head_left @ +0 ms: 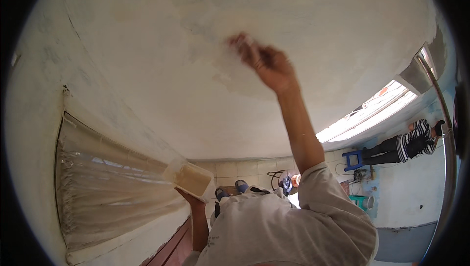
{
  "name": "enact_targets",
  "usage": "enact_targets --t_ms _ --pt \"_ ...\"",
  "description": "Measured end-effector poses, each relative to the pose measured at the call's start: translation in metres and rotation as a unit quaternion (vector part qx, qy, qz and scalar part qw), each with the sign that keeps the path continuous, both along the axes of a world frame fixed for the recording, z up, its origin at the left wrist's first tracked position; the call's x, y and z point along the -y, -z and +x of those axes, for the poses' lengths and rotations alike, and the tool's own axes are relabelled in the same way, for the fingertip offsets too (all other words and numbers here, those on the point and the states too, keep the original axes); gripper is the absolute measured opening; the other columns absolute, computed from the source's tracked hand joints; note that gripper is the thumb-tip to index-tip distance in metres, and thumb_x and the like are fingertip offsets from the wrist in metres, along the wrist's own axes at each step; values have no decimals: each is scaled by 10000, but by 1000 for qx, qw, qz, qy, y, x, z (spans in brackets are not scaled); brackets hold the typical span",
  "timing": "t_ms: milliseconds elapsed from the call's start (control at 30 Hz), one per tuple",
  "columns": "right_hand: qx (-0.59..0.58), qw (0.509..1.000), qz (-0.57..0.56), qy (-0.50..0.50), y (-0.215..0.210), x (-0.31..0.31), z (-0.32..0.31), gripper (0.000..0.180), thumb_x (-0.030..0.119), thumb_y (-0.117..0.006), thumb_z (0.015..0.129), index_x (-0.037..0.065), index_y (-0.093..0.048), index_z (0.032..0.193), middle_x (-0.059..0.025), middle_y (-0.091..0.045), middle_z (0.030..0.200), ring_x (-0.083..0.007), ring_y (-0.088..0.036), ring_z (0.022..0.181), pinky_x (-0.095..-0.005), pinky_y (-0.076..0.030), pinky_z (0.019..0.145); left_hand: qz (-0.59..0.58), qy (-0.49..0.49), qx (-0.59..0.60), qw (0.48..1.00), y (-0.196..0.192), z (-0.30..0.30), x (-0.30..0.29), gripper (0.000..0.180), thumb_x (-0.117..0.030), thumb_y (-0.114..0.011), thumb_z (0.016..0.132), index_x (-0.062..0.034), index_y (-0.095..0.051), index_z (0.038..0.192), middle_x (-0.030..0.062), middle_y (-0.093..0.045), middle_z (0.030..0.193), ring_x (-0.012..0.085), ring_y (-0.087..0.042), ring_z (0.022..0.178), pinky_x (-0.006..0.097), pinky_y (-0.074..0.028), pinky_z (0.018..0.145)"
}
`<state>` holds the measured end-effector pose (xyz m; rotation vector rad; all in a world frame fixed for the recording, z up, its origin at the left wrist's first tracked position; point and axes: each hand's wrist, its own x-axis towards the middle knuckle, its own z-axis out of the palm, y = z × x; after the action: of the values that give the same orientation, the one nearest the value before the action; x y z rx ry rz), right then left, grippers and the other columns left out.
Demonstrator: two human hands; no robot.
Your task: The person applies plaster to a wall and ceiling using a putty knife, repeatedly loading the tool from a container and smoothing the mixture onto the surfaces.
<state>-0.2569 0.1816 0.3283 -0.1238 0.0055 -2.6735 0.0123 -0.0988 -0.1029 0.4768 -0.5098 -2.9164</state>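
Observation:
My left hand [190, 198] grips a translucent plastic tub [171, 172] from below, at waist height near the curtain. Inside the tub lies a beige layer [193, 180], perhaps a paste. My right arm stretches up to the pale wall [161, 70]. Against a patchy part of that surface, my right hand [267, 65] is smeared by motion, its fingers bent together. Something whitish shows at the fingers, too blurred to name.
A beige curtain [117, 182] hangs at the left. My slippered feet [241, 186] are below on the tiled floor. Toward the right are a bright window opening [377, 104], a blue stool [352, 160], a person in striped sleeves [409, 143], a green stool [360, 201] and a pole [448, 153].

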Motion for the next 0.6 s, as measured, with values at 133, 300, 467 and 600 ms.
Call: enact_targets --t_ms 133,300,467,600 --pt "-197 973 -62 107 -54 -4 56 461 82 -356 1048 -214 -309 1399 -325 -392 1424 -308 -569 1214 -305 -544 1078 -125 -20 -10 992 -3 -8 -3 807 -770 -276 964 -217 -348 1547 21 -421 1544 255 -448 1374 458 -377 1144" --pt "-80 979 114 152 55 25 96 402 109 -425 1007 -147 -453 1315 -291 -460 1456 -293 -550 1296 -334 -524 1089 -202 -78 19 976 -56 -12 -24 799 -764 -278 967 -211 -360 1538 24 -435 1529 258 -458 1363 464 -386 1135" --pt "59 994 94 -26 198 43 20 281 13 -415 991 -161 -464 1207 -319 -515 1334 -341 -576 1214 -342 -546 1066 -108 -39 -71 991 -45 -11 -30 688 -677 -334 1009 -217 -357 1520 14 -474 1486 255 -496 1331 495 -467 1073" --pt "-6 987 -152 -57 87 -4 -3 423 2 -432 1005 -183 -368 1381 -311 -403 1427 -296 -570 1212 -300 -544 1066 2 -21 -45 999 -39 1 -6 743 -741 -350 966 -225 -408 1498 10 -492 1477 277 -501 1325 505 -464 1073"
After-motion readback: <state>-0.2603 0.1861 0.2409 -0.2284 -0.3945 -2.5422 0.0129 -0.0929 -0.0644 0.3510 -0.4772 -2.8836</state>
